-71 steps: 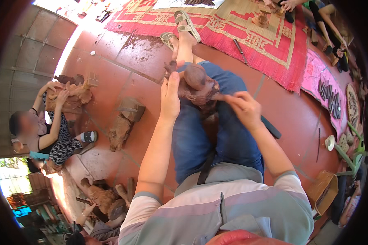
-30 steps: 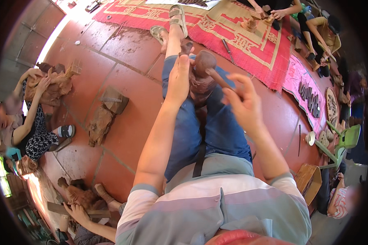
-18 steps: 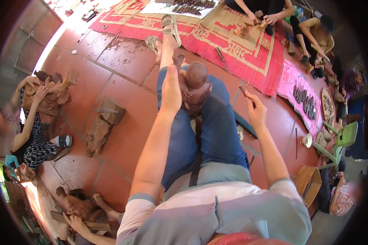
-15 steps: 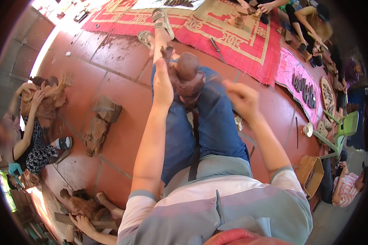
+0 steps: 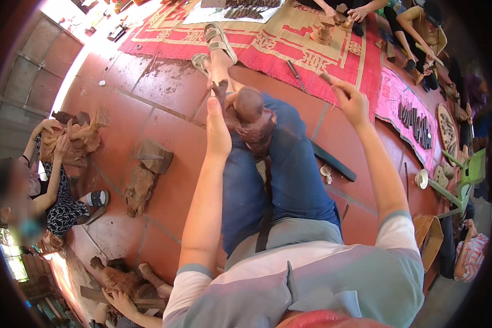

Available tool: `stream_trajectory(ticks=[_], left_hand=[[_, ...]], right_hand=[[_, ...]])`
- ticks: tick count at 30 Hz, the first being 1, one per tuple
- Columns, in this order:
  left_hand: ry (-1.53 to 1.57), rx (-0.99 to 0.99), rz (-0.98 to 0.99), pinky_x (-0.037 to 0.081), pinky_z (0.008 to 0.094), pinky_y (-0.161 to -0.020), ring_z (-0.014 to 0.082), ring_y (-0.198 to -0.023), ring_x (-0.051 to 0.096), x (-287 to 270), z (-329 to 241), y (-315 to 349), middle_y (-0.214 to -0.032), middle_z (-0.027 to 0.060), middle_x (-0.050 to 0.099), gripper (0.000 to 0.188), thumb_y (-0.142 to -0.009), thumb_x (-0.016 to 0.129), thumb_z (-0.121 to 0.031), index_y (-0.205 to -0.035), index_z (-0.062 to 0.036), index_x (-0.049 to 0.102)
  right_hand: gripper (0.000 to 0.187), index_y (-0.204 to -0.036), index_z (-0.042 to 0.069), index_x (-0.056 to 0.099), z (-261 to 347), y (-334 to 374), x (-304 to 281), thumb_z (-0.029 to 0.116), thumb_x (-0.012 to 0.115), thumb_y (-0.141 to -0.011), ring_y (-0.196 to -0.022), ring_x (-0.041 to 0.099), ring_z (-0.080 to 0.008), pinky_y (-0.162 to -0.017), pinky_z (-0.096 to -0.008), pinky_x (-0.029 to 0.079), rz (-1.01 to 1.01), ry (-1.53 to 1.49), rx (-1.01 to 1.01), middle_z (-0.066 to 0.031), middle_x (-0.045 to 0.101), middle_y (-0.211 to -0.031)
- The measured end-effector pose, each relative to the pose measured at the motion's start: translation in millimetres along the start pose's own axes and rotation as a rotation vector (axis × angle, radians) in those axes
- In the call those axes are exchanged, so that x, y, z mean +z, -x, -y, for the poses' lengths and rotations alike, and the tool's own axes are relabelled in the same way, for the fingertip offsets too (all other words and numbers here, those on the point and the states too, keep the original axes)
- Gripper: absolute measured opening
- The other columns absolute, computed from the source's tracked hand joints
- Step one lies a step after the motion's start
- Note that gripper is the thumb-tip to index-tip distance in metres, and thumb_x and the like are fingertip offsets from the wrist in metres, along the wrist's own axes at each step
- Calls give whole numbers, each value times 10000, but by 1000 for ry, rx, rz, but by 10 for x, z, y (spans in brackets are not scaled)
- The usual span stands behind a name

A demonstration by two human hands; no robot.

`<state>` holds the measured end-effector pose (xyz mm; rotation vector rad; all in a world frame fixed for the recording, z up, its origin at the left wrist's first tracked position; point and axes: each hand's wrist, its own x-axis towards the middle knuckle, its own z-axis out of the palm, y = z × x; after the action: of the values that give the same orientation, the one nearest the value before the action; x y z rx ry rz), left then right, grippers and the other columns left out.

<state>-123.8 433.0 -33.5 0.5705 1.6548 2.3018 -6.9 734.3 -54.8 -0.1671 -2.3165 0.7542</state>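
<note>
A dark brown carved wooden figure [image 5: 257, 127] with a smooth round head lies on my blue-trousered thighs. My left hand [image 5: 218, 131] grips its left side, thumb pointing away from me and fingers mostly hidden. Out to the right, above the red floor, my right hand [image 5: 353, 103] is raised off the carving. Its fingers are closed on a small thin brown piece [image 5: 326, 78], whose kind I cannot make out.
A dark flat bar [image 5: 333, 162] lies beside my right leg. At left on the tiles stands a rough wood carving [image 5: 138, 186]. A red patterned mat [image 5: 333, 90] and a pink cloth with tools [image 5: 392, 109] spread ahead. Other people work on carvings around me.
My right hand has moved away from the carving, outward and farther forward, and the small piece in it now shows. My left hand and the figure keep their place together.
</note>
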Motion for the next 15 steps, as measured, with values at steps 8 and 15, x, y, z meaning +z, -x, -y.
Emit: stream_trajectory(ticks=[8, 15], left_hand=[[-45, -52, 111, 439, 266, -814, 181, -1027, 560, -208, 47, 96, -1167, 122, 589, 809, -943, 207, -648, -1341, 22, 425], [40, -27, -37, 445, 267, -802, 176, -1017, 557, -129, 132, 24, -1146, 115, 593, 764, -941, 229, -647, -1447, -80, 307]], right_hand=[[339, -1046, 400, 667, 907, -42, 676, 198, 633, -777, -461, 513, -200, -399, -344, 391, 268, 24, -817, 9, 484, -597], [217, -1017, 254, 704, 134, -2, 147, 169, 617, -837, -832, 688, -233, -639, -319, 548, 110, -54, -28, -61, 698, -993]])
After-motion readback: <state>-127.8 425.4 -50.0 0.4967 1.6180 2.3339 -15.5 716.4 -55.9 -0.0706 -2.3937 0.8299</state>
